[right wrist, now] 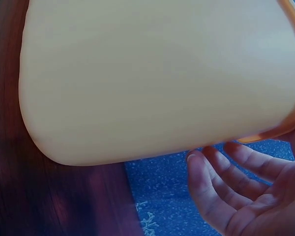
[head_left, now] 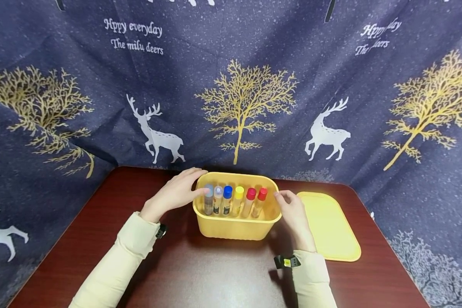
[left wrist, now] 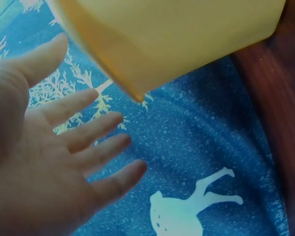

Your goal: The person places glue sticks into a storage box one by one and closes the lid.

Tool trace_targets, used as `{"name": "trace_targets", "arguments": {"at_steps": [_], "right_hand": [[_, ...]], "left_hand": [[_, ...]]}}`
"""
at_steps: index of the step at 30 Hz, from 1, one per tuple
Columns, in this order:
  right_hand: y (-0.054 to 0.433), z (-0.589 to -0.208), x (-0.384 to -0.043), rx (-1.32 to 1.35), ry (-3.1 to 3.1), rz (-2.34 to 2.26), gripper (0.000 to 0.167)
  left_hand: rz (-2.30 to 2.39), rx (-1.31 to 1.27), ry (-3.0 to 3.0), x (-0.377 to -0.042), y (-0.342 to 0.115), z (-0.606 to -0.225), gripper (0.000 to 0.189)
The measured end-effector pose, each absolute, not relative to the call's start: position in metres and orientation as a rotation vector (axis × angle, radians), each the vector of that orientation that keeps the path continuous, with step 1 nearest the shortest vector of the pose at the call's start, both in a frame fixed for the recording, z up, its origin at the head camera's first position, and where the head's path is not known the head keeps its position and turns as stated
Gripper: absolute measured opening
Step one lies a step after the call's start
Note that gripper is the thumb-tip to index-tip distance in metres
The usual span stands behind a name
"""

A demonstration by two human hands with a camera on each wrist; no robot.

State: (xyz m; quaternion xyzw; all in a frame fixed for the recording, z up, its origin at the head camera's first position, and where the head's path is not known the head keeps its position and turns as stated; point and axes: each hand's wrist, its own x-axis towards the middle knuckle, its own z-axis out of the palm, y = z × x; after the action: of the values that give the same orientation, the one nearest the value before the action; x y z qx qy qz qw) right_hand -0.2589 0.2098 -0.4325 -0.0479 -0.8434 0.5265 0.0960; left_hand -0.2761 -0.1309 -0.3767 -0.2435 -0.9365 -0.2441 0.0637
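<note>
A yellow plastic storage box (head_left: 231,226) stands near the back of the table. Inside it is a row of several see-through tubes with coloured caps, among them a blue-capped tube (head_left: 226,205), a yellow-capped tube (head_left: 236,205) and a red-capped tube (head_left: 258,207). My left hand (head_left: 179,188) is at the box's left end, its thumb reaching over the rim in the head view; the left wrist view shows its fingers spread and straight beside the wall. With curled fingers against the outer wall, my right hand (head_left: 294,214) holds the rim at the right end.
A flat yellow lid (head_left: 333,231) lies on the dark red table (head_left: 169,278), to the right of my right hand. Behind the table hangs a dark blue cloth (head_left: 231,34) printed with deer and trees.
</note>
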Motion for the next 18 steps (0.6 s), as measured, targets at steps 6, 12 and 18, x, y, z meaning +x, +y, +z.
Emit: {"name": "trace_targets", "arguments": {"at_steps": [6, 12, 18], "right_hand": [[0.21, -0.433, -0.258, -0.122, -2.492, 1.527, 0.03], [0.21, -0.433, -0.258, -0.117, -2.493, 1.534, 0.031], [0.21, -0.433, -0.259, -0.123, -2.501, 1.534, 0.032]], "left_hand": [[-0.809, -0.633, -2.802, -0.27, -0.125, -0.381, 0.06], [-0.899, -0.428, -2.793, -0.266, -0.119, -0.381, 0.058], [-0.927, -0.273, -2.747, -0.267, -0.118, -0.388, 0.053]]}}
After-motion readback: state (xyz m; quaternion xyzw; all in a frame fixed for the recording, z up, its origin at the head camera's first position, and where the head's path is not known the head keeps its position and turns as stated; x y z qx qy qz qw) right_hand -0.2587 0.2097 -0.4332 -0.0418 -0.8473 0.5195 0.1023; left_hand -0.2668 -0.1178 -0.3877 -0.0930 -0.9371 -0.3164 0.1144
